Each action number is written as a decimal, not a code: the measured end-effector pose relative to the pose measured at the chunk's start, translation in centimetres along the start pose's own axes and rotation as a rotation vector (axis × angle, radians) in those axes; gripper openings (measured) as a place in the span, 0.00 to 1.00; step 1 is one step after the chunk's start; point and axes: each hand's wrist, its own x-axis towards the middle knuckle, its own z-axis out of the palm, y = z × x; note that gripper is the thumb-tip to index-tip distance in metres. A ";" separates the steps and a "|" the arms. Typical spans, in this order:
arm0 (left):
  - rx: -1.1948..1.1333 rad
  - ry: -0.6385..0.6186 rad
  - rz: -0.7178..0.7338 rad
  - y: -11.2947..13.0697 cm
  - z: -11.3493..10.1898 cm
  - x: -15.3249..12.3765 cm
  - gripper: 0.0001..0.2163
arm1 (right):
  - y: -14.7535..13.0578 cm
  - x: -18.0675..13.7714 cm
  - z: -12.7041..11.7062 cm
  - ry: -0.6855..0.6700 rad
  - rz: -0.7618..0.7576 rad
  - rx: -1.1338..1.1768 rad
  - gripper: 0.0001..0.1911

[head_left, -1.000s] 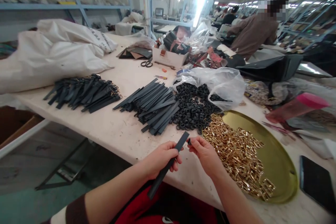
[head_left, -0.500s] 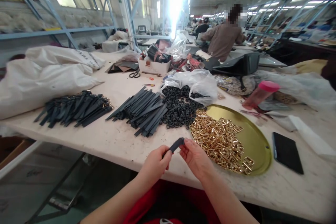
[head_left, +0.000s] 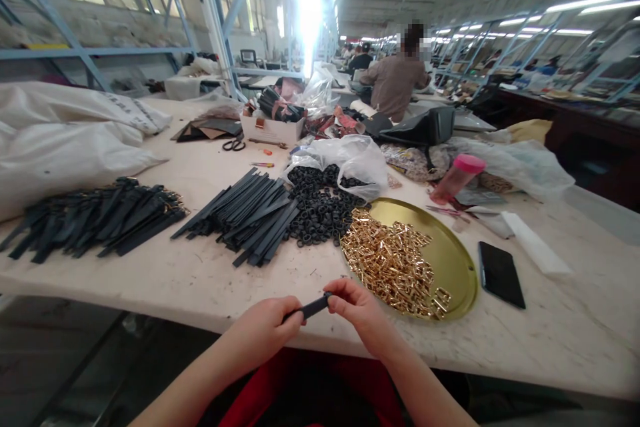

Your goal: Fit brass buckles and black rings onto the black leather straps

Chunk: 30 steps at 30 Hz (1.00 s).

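Note:
My left hand is closed round a narrow black strap at the table's near edge. My right hand pinches the strap's free end, where a small black loop seems to sit; the fingers hide most of it. Beyond my hands lie a heap of small black loops, a fan of loose black straps and a gold round tray holding several gold metal buckles. Further left is a pile of straps with gold fittings.
A black phone lies right of the tray. A pink-capped bottle, plastic bags, scissors and a white box stand further back. White sacks fill the left. Another person sits at a far bench.
The camera has tilted up and panned. My left hand has slid along the strap, so less of it sticks out. My right hand has stayed pinched on the strap's end.

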 end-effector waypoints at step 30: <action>-0.691 0.131 -0.063 1.9 2.0 3.4 0.06 | -5.7 5.3 -8.2 0.341 -0.337 -1.158 0.10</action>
